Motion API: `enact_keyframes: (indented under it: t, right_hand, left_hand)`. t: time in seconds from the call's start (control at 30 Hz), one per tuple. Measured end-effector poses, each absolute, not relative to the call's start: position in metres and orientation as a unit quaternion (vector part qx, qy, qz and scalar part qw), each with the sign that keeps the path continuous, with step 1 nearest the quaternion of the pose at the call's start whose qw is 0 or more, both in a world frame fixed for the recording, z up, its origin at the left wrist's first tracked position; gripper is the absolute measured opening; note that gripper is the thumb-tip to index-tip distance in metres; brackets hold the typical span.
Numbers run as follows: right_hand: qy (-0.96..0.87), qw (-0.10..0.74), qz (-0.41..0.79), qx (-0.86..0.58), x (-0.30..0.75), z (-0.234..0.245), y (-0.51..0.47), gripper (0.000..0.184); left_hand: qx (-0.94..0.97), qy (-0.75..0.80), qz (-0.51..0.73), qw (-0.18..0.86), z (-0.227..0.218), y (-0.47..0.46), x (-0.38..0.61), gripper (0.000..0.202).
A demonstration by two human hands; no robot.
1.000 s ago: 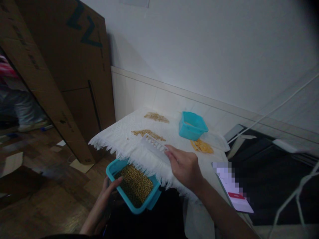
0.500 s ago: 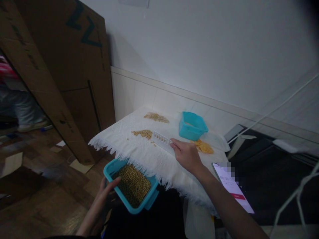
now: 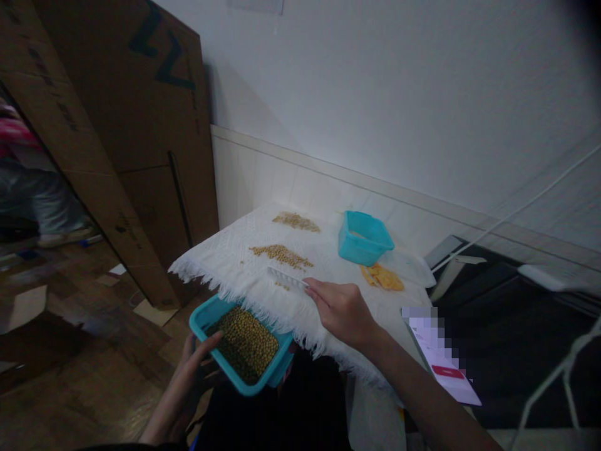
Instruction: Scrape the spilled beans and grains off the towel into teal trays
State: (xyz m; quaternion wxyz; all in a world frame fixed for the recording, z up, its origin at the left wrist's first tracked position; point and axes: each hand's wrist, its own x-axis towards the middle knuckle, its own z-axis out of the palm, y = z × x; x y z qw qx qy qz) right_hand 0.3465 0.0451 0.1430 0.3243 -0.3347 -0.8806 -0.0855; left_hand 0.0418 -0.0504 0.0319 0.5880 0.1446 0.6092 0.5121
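Note:
My left hand (image 3: 200, 360) grips the left rim of a turquoise plastic tub (image 3: 244, 387), its thumb over the edge. Yellowish round beans (image 3: 256, 338) fill one side of the tub, and darker green ones the other. The tub is held just below the fringed front edge of a white cloth (image 3: 225, 257). In my right hand (image 3: 345, 313) is a white slotted plastic strip (image 3: 287, 277), pinched at its near end and held low over the cloth. A few loose beans (image 3: 282, 285) lie by its near side. Beyond it spreads a pile of yellowish beans (image 3: 280, 254).
Farther back on the cloth lies a paler heap of grains (image 3: 295, 221). A second turquoise tub (image 3: 364, 244) stands at the back right, beside a crumpled yellow thing (image 3: 382, 277). A lit phone (image 3: 444, 363) lies at right. A tall cardboard box (image 3: 154, 125) stands left.
My right hand has drawn the slotted strip toward me, away from the bean pile, and a few beans now show by its near side. The held tub has shifted slightly left.

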Motion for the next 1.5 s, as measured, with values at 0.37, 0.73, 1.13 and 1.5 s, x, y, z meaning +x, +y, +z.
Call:
enact_keyframes:
  t: [0.37,0.73,1.13,1.5]
  right_hand:
    - [-0.866,0.393,-0.113,-0.287,0.355,0.160,0.036,0.029]
    - [-0.794,0.371,-0.094,-0.473,0.418,0.141,0.087,0.026]
    - [-0.793,0.382,-0.074,-0.468,0.409,0.140,0.073,0.026]
    - [-0.794,0.380,-0.068,-0.469,0.403,0.141,0.069,0.027]
  left_hand:
    - [0.147,0.607,0.513,0.589,0.036,-0.051,0.043,0.067]
    - [0.147,0.608,0.510,0.591,0.024,-0.050,0.039,0.076]
    - [0.123,0.616,0.510,0.588,0.033,-0.048,0.042,0.063]
    - [0.117,0.615,0.513,0.587,0.030,-0.048,0.042,0.067]
